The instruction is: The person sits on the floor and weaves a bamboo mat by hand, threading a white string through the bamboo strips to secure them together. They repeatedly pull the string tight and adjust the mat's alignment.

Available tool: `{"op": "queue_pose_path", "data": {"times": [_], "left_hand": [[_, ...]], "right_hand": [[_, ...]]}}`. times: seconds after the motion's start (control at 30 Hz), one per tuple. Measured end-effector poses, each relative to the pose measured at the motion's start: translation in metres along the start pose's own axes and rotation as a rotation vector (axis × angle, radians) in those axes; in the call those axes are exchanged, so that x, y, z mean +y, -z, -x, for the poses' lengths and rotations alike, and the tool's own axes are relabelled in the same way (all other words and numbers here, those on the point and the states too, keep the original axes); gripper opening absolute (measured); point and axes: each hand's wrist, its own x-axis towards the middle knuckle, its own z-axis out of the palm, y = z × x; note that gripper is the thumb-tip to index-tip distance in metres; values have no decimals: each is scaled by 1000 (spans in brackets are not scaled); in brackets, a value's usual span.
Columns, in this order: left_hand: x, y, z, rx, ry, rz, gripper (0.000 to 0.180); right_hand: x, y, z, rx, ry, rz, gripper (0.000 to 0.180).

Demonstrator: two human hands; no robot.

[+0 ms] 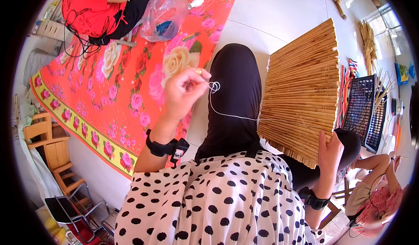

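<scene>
A mat of thin golden-brown stalks [301, 92], laid side by side, stands tilted over my right thigh. My right hand [329, 151] grips its near lower edge, thumb on the face towards me. Raised over my left knee, my left hand [187, 90] pinches a white thread [231, 115] between thumb and fingers. The thread bunches into small loops at the fingertips, then sags across my dark trousers to the mat's left edge. Thin strands run on over the stalks. A ring shows on a left-hand finger.
A red floral cloth [131, 101] spreads on the left, with a clear plastic bag [163, 18] on it. Beyond sits a person in red [89, 9]. Black baskets [360, 101] and a stalk bundle [368, 44] are at right; another person [375, 197] sits lower right. Wooden chairs [54, 151] stand left.
</scene>
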Motion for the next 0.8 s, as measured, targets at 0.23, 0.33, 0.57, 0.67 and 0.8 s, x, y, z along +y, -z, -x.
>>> {"op": "queue_pose_path", "data": {"times": [0.23,0.33,0.57,0.67,0.8], "left_hand": [[49,4,-20,-215,-72,547,2],[63,-8,-25,-208,-90,410,3],[76,-6,-57,-383,-128,-330,6],[76,-7,-69,-277,-234,82,5],[77,-16,-84,-274,-115,403,4]], "right_hand": [[1,1,0,-1,4,-15,28],[3,0,0,-1,2,3,27],[2,-3,1,4,-18,70,28],[3,-4,4,10,-22,97,29],[8,-7,7,57,-47,18,28]]}}
